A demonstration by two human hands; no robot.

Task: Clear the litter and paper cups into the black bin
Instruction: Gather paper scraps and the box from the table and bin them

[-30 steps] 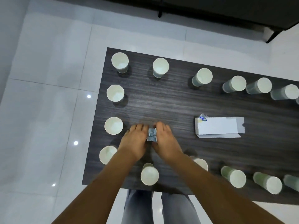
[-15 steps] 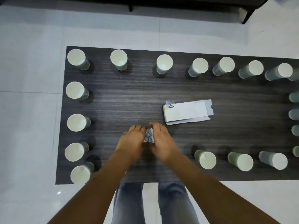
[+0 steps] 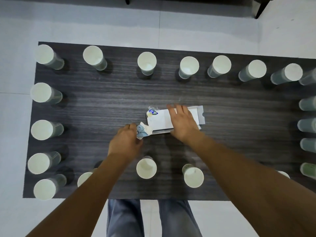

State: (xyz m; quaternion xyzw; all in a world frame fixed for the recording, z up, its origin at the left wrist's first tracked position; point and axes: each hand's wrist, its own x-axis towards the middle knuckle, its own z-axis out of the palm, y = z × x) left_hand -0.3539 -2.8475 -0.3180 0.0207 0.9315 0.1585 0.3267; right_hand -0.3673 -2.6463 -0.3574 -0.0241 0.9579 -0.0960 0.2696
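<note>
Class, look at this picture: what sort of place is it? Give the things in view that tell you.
Probably a meeting or function room, indoors. A long dark wood-grain table stands on pale glossy floor tiles, and white paper cups ring its edge like place settings for a group.

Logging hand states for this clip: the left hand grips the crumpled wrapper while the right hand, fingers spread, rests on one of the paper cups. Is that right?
Not quite. In the head view the right hand, fingers spread, lies over the flattened white carton in the middle of the table, not on a paper cup. The left hand does grip the crumpled wrapper.
</note>
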